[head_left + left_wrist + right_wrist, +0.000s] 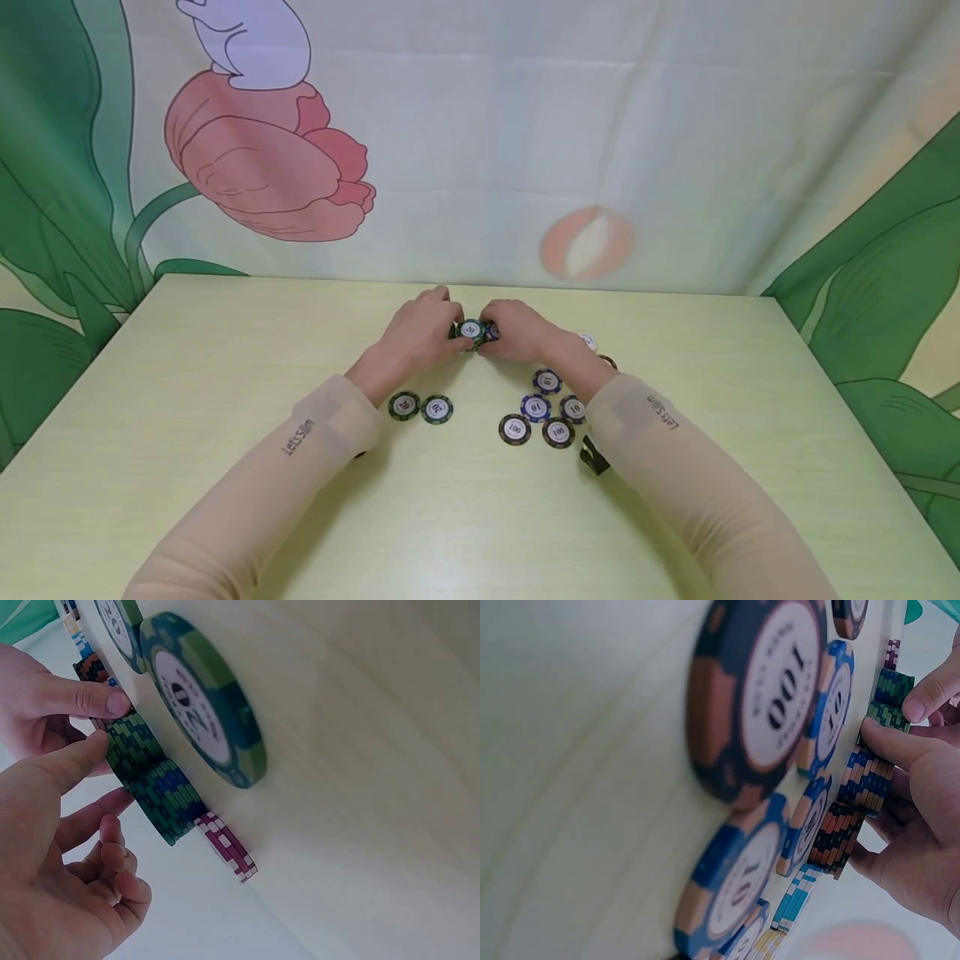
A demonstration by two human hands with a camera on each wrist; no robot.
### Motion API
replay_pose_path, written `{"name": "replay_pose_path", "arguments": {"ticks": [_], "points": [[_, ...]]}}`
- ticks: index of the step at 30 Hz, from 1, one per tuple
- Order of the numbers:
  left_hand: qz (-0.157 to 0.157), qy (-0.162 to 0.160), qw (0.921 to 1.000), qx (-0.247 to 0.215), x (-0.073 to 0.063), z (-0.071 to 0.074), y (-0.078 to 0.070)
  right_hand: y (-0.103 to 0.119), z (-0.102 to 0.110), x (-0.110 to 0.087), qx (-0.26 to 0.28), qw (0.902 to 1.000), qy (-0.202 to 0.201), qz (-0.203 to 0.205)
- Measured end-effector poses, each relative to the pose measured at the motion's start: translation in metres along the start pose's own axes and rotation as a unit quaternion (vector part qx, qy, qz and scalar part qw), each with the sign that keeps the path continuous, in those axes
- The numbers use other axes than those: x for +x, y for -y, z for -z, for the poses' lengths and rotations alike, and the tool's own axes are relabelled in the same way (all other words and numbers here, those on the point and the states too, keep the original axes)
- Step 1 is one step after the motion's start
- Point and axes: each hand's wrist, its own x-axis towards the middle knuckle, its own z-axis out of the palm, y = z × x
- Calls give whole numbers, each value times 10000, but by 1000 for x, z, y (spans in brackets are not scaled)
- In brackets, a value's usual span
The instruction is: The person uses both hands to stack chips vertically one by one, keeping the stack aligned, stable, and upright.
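Note:
At the far middle of the table, a stack of green poker chips [471,331] stands between my two hands. My left hand [423,329] pinches it from the left with thumb and fingers. From the other side my right hand [521,329] grips the same stack, its thumb low on the near face in the right wrist view. A second green stack [169,799] adjoins it, with a short maroon-and-white stack [226,846] beyond. On the other side stand a blue stack [866,780], under my right palm, and a black-and-orange stack [836,838].
Two loose green chips [437,409] lie nearer me on the left. Loose blue chips [536,407] and black 100 chips [514,430] lie on the right. A light-blue stack [796,898] continues the row. A dark object [595,456] sits partly under my right sleeve.

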Motion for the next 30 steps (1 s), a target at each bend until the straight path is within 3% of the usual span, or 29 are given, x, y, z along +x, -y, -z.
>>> {"name": "replay_pose_path", "arguments": {"ticks": [20,26,30], "points": [[-33,30,10000,48,4,-2,2,1,2,-2,34,10000,-65,25],[-13,-16,9999,-110,0,-1,3,0,1,-1,80,10000,7,-49],[-165,37,9998,-77,-4,0,2,-1,0,-1,98,9999,-32,-21]]}}
